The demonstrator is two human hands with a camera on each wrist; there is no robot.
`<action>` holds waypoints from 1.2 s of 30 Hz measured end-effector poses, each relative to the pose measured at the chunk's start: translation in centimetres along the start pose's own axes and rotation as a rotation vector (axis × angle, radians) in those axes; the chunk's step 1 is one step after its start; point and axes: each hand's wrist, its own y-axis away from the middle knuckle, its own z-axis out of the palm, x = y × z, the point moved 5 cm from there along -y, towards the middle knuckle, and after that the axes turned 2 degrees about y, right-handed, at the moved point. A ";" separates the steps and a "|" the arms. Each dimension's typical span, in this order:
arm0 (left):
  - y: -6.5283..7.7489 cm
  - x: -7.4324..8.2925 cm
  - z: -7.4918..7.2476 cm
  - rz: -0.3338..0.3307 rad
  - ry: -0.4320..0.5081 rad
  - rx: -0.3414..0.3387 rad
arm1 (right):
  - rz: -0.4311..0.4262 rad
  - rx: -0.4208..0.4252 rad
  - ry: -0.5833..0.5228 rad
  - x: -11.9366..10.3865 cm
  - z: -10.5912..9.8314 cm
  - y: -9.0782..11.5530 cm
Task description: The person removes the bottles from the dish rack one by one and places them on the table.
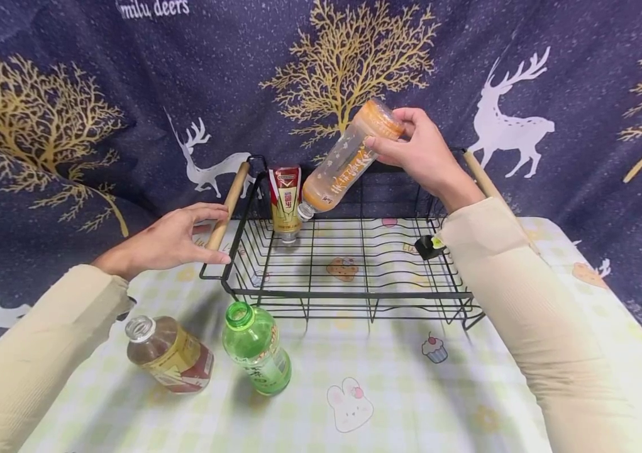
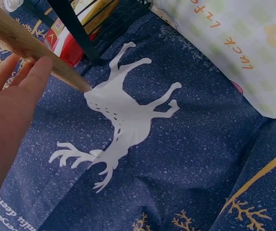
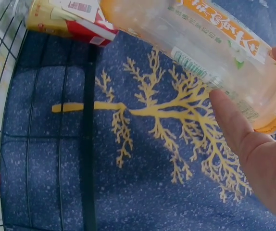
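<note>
Head view. Surface: table under a tablecloth (image 1: 394, 396), pale green and white check, printed with a rabbit face at bottom centre, a cupcake right of centre and a cookie motif beneath the rack. Left wrist view shows "luck life" lettering on the cloth at upper right.

Room: a dark blue curtain (image 1: 230, 69) with white specks fills the upper frame behind the table; gold trees, white deer, "milu deers" lettering at upper left.

Apparatus: black wire rack (image 1: 354, 294), centre, on the cloth. Wooden handles at both ends. Small black object (image 1: 427, 247) at its right side.

Right hand (image 1: 419, 148), upper right of centre: fingers and thumb round the base end of the orange-banded bottle (image 1: 349, 160). Bottle is above the rack, upper centre, tilted, mouth toward lower left, near the red-and-gold bottle (image 1: 285, 201); contact between the two cannot be told. The latter stands neck down in the rack's left part.

Left hand (image 1: 176, 236), left of centre: thumb and fingers spread wide, fingertips against the left wooden handle (image 1: 229, 204).

Lower left, on cloth: brown bottle (image 1: 173, 355) and green bottle (image 1: 258, 349), both upright, apart.
</note>
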 end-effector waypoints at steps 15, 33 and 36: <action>-0.4 0.8 -0.5 0.010 0.023 0.040 | -0.081 0.057 -0.240 1.0 0.1 2.6; -1.1 4.4 0.2 -0.030 0.169 0.002 | -0.145 0.061 -0.371 1.3 2.1 4.6; -1.4 4.8 0.5 -0.013 0.167 0.004 | -0.142 0.051 -0.389 1.3 2.6 4.9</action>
